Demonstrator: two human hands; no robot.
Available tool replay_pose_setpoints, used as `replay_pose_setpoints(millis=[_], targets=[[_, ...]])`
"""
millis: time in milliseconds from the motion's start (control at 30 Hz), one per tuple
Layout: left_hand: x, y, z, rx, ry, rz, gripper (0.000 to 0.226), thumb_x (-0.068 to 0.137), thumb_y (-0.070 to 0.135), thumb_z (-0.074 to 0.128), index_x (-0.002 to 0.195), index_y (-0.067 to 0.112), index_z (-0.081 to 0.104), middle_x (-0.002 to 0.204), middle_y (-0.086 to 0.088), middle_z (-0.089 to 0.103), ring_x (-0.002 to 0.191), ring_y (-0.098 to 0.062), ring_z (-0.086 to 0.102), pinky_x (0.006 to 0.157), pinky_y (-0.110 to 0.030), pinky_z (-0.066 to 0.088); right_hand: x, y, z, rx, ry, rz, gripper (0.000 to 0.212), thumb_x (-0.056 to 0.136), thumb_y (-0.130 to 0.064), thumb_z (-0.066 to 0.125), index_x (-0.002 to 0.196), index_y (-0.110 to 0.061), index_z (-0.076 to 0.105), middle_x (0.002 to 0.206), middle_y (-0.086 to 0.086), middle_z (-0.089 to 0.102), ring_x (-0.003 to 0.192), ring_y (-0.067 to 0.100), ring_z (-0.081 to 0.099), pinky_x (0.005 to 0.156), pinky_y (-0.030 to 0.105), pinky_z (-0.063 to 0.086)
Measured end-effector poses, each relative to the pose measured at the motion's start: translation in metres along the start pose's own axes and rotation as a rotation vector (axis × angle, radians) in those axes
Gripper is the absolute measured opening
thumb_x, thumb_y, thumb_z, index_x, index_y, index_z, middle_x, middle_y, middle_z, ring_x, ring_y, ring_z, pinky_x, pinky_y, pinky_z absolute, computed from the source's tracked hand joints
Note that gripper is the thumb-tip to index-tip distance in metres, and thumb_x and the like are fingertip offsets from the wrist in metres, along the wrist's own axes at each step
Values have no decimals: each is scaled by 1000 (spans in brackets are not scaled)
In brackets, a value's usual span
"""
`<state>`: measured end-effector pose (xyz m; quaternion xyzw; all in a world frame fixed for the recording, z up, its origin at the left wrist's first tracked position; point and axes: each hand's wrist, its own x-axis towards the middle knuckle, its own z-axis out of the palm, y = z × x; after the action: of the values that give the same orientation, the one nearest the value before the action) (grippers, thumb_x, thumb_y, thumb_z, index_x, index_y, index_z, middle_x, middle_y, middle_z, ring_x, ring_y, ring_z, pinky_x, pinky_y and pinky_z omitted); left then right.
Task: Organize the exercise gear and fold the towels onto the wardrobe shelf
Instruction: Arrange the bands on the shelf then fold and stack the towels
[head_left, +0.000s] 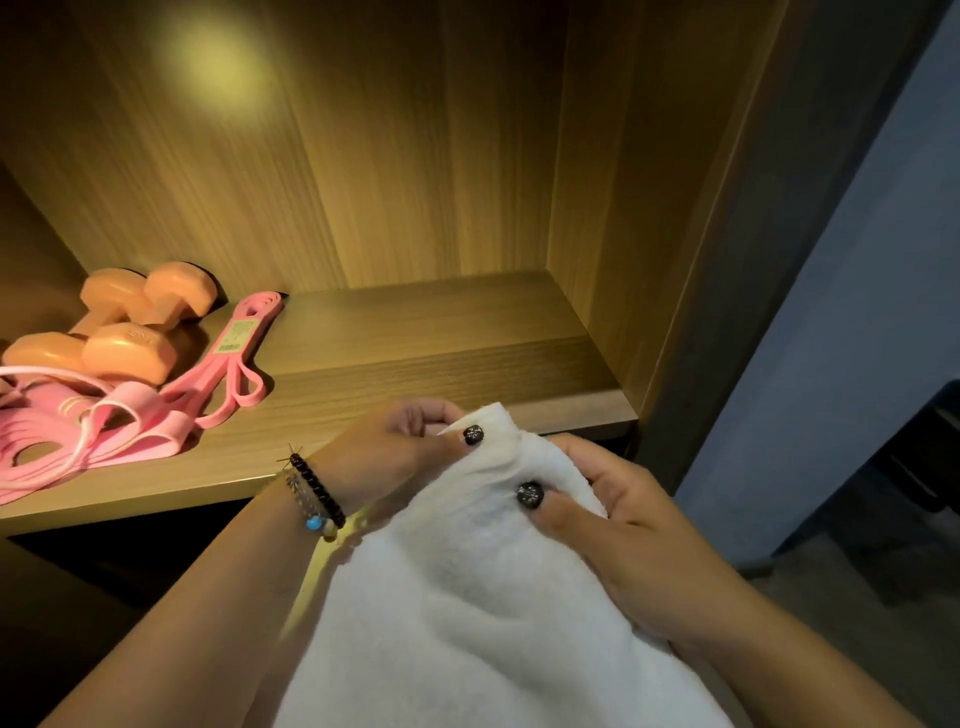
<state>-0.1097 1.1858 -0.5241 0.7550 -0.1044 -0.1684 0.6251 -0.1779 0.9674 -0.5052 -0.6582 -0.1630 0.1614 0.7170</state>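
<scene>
Both hands pinch the top edge of a white towel (493, 597) just in front of the wardrobe shelf (415, 353). The left hand (395, 447) has thumb and curled fingers clamped on the towel's upper corner, and the right hand (618, 525) grips the same edge just beside it, at about four o'clock from the left, thumb pressed on top of the cloth. The two hands are close together, so the edge between them is bunched rather than stretched flat. From that held edge the towel hangs down and toward the person, its long axis running roughly from twelve to six o'clock, the lower part leaving the view at the bottom.

The bare stretch of shelf lies straight ahead at twelve o'clock from the hands, with the front lip touching or just behind the left knuckles; which, I cannot tell. The exercise gear sits well apart at about ten o'clock: two orange dumbbells (119, 327) toward the back, pink resistance bands (228, 358) and a pink skipping rope (67, 415) in front of them.

The towel does not look folded yet. Judging from this, the next move calls for drawing the hands apart along the edge, then folding and setting the towel forward onto the open right side of the shelf; the left hand is the nearer one to it.
</scene>
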Motion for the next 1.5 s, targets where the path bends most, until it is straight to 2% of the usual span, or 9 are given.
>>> replay_pose_setpoints(millis=[100, 333, 500, 733, 933, 1067, 1300, 1400, 1500], targets=[[-10, 21, -2, -10, -11, 42, 3, 77, 24, 77, 78, 22, 75, 76, -8, 71, 66, -17, 63, 63, -30, 50, 6, -14, 10, 58, -50, -48, 21, 90, -21, 61, 108, -28, 70, 107, 7, 70, 102, 28, 65, 87, 42, 54], [-40, 43, 3, -83, 76, 103, 14, 76, 20, 66, 85, 14, 75, 85, -16, 73, 69, -17, 67, 61, -24, 56, 5, -17, 19, -234, 280, -222, 27, 87, -8, 64, 96, -34, 69, 91, -13, 69, 89, 6, 63, 72, 13, 51], [-56, 63, 14, -58, 91, 161, 17, 73, 25, 68, 86, 15, 73, 84, -19, 72, 67, -21, 65, 57, -27, 53, -5, -28, 21, -279, 282, -233, 27, 81, -10, 70, 87, -37, 73, 104, -13, 59, 96, -1, 57, 75, 7, 46], [-71, 83, 29, -2, 237, 281, 29, 82, 8, 65, 76, 12, 37, 43, 7, 42, 34, -5, 31, 35, -18, 23, -25, -57, 26, -133, 101, -83, 24, 86, -18, 66, 97, -39, 71, 99, -13, 70, 89, 5, 66, 70, 21, 53], [-93, 84, 26, 46, 158, 426, 26, 83, 31, 72, 75, 18, 52, 62, 8, 51, 54, -11, 40, 50, -22, 31, -33, -73, 36, -324, 183, -301, 24, 82, -5, 69, 89, -27, 74, 90, -11, 67, 86, 6, 63, 73, 12, 49], [-102, 96, 12, 86, 55, 443, 56, 78, 63, 64, 94, 9, 63, 81, -3, 64, 77, -10, 59, 71, -20, 45, -27, -86, 39, -381, 199, -435, 20, 82, -2, 70, 91, -19, 75, 90, -7, 67, 86, 10, 63, 73, 16, 50], [-115, 113, 2, 191, 42, 436, 47, 68, 47, 82, 95, 10, 73, 101, -10, 70, 97, -26, 66, 84, -46, 54, -15, -116, 37, -555, 179, -585, 25, 82, -1, 70, 86, -25, 74, 89, -11, 64, 87, 8, 62, 72, 15, 48], [-119, 110, 7, 304, 159, 520, 52, 74, 51, 76, 94, 3, 74, 102, -20, 67, 97, -42, 62, 87, -61, 48, -8, -121, 34, -599, 84, -459, 23, 82, -9, 71, 90, -31, 72, 92, -9, 65, 86, 8, 62, 73, 22, 51], [-123, 111, 10, 419, 209, 587, 49, 78, 48, 71, 89, 0, 73, 94, -22, 66, 91, -41, 61, 80, -57, 47, -8, -127, 29, -513, -189, -216, 19, 84, -16, 71, 101, -24, 71, 98, -6, 71, 89, 11, 67, 75, 23, 55]])
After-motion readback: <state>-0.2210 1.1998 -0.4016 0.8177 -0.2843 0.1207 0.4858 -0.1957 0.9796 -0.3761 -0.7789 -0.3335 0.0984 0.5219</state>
